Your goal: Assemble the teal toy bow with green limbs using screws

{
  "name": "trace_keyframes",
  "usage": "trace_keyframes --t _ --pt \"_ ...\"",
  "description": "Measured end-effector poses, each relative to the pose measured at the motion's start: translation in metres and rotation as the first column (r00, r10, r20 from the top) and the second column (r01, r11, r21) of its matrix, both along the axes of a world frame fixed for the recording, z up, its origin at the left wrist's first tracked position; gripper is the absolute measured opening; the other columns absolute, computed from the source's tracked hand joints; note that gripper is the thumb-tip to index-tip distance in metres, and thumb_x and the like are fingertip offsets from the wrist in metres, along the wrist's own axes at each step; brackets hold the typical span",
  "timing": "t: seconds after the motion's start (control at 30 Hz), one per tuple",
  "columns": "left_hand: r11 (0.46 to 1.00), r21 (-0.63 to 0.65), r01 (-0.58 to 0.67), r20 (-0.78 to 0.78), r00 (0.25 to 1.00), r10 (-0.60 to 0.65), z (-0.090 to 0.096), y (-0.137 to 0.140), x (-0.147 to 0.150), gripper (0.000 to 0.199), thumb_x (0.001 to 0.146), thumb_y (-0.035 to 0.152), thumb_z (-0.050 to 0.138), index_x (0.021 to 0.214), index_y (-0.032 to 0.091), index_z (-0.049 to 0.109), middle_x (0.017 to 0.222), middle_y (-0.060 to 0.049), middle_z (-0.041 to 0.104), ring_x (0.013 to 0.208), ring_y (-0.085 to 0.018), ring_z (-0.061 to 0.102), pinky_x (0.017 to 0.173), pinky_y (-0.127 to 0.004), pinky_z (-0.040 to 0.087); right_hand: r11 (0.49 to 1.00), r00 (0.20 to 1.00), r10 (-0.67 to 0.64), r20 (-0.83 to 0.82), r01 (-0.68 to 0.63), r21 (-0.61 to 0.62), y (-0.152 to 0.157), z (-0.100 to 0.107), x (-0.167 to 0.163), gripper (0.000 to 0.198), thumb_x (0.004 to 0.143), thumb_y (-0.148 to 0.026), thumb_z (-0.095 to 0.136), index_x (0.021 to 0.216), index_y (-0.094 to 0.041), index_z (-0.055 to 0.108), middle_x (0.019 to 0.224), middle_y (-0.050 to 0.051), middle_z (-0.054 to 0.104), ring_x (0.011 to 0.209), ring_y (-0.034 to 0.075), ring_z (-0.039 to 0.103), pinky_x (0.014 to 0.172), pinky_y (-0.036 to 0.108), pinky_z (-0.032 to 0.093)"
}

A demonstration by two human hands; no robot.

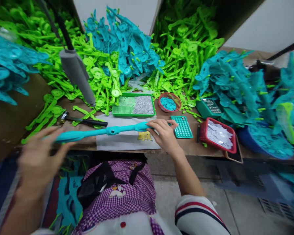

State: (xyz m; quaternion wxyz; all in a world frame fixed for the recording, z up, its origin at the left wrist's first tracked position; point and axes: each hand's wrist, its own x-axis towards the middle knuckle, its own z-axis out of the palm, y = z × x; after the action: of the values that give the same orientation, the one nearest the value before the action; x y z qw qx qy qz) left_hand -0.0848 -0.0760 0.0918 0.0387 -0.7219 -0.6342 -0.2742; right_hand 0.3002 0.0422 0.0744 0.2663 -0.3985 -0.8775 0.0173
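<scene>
Single head-worn view, looking forward and down, close over workbench

A brown workbench was pretty much buried: green plastic parts and teal ones were heaped along the back, with a green tray, a hammer and a pale cloth laid in front.

A teal plastic rod lies across a grey cloth bearing a yellow figure, beside a green tray, a red basket, lime-green parts, and a purple-and-white checked apron.
</scene>
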Motion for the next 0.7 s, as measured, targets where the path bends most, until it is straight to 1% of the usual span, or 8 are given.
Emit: trace_keyframes --t 0.07,0.13,0.23,0.3,0.4,0.47,0.6,0.7 --pt "0.99 -0.033 0.14 -0.166 0.976 -0.143 0.005 0.02 0.059 0.06 0.087 0.025 0.064 0.143 0.028 0.042 0.134 -0.01 0.056 0.128 -0.029 0.051 0.11 -0.048 0.038 0.997 0.998 0.019 -0.06 -0.015 0.076 -0.007 -0.007 0.002 0.018 0.097 -0.027 0.051 0.109 -0.022 0.064 0.101 0.007 0.073 0.096 0.021 0.065 0.085 0.037 0.043" --pt "0.977 -0.175 0.118 -0.29 0.943 -0.166 -0.001 0.051 0.097 0.055 0.085 0.02 0.065 0.137 0.017 0.048 0.132 -0.016 0.058 0.126 -0.031 0.053 0.107 -0.046 0.04 0.991 0.994 0.022 -0.105 -0.007 0.134 -0.01 -0.016 0.003 0.02 0.094 -0.023 0.054 0.112 -0.024 0.063 0.1 0.007 0.073 0.094 0.022 0.066 0.082 0.037 0.047" --pt "0.875 -0.484 0.026 -0.34 0.916 -0.215 -0.012 0.084 0.107 0.041 0.086 0.014 0.06 0.126 0.016 0.056 0.111 -0.013 0.068 0.102 -0.026 0.065 0.09 -0.039 0.048 0.973 0.993 0.035 -0.115 -0.008 0.232 -0.016 -0.027 0.007 0.027 0.091 -0.02 0.058 0.117 -0.028 0.062 0.098 0.006 0.072 0.088 0.023 0.068 0.079 0.038 0.049" --pt "0.834 -0.551 0.033 -0.32 0.915 -0.247 -0.015 0.083 0.104 0.033 0.089 0.014 0.054 0.121 0.019 0.059 0.101 -0.01 0.069 0.093 -0.023 0.066 0.082 -0.035 0.047 0.95 0.992 0.028 -0.119 0.011 0.312 -0.028 -0.032 0.014 0.037 0.089 -0.019 0.062 0.124 -0.031 0.059 0.098 0.006 0.071 0.089 0.025 0.067 0.079 0.04 0.048" --pt "0.912 -0.407 0.06 -0.328 0.922 -0.207 -0.015 0.054 0.108 0.039 0.093 0.011 0.044 0.129 0.023 0.054 0.1 -0.009 0.066 0.096 -0.022 0.063 0.083 -0.035 0.044 0.874 0.954 -0.075 -0.289 0.203 0.442 -0.054 -0.032 0.022 0.047 0.087 -0.029 0.066 0.133 -0.035 0.056 0.104 0.01 0.064 0.098 0.031 0.06 0.081 0.045 0.045" --pt "0.953 -0.299 0.039 -0.322 0.936 -0.14 -0.015 0.032 0.114 0.046 0.093 0.01 0.04 0.135 0.024 0.049 0.102 -0.009 0.064 0.096 -0.022 0.061 0.083 -0.036 0.043 0.797 0.841 -0.153 -0.52 0.416 0.438 -0.068 -0.029 0.022 0.048 0.088 -0.043 0.06 0.135 -0.034 0.054 0.111 0.013 0.058 0.1 0.034 0.056 0.08 0.048 0.043" --pt "0.982 -0.161 -0.099 -0.249 0.967 0.056 -0.022 0.003 0.119 0.048 0.092 0.012 0.04 0.138 0.023 0.048 0.103 -0.01 0.063 0.093 -0.023 0.06 0.082 -0.038 0.042 0.737 0.58 -0.278 -0.766 0.64 0.217 -0.075 -0.021 0.006 0.032 0.087 -0.049 0.057 0.109 -0.028 0.065 0.087 0.01 0.054 0.074 0.028 0.053 0.062 0.042 0.041" --pt "0.964 0.01 -0.264 -0.166 0.951 0.262 -0.033 -0.018 0.11 0.046 0.093 0.016 0.042 0.138 0.026 0.045 0.104 -0.01 0.064 0.093 -0.024 0.06 0.083 -0.041 0.041 0.784 0.445 -0.455 -0.772 0.611 -0.109 -0.076 -0.016 -0.007 0.025 0.089 -0.046 0.054 0.074 -0.026 0.058 0.064 0.002 0.045 0.057 0.02 0.043 0.053 0.035 0.036"
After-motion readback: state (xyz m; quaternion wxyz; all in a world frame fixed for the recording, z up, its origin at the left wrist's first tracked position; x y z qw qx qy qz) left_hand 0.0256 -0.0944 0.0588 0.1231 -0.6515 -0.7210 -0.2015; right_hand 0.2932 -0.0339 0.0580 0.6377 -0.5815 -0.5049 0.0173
